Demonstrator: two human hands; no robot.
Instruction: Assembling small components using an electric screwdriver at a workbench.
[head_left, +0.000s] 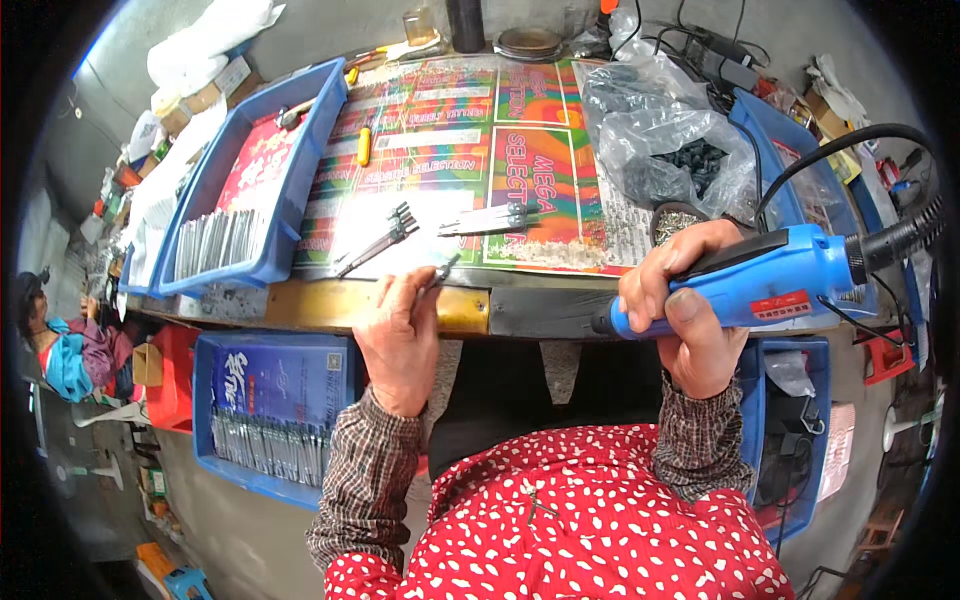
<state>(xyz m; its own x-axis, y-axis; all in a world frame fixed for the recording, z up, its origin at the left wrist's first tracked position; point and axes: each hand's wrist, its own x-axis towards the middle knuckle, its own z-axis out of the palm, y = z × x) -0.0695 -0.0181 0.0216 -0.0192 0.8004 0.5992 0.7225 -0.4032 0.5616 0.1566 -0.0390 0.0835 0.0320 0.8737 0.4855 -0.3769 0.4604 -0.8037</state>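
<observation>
My left hand (398, 345) is at the bench's near edge, its thumb and fingers pinching a small slim piece with a dark end (447, 268). My right hand (705, 355) is wrapped round a blue electric screwdriver (780, 275) with a black cable. The tool lies nearly level, its black nose pointing left over the bench edge, apart from the left hand. Just beyond the left hand, two small bundles of slim metal pieces with dark ends lie on the printed sheet: one bundle (380, 243) slanting, the other bundle (490, 220) nearly crosswise.
A blue bin (300, 190) with rows of metal pieces stands on the bench's left; another blue bin (345, 400) is below it. A clear plastic bag (620, 150) of dark parts and a bowl of screws (680, 222) are at right. A yellow-handled tool (364, 147) lies farther back. Another person (65, 345) sits far left.
</observation>
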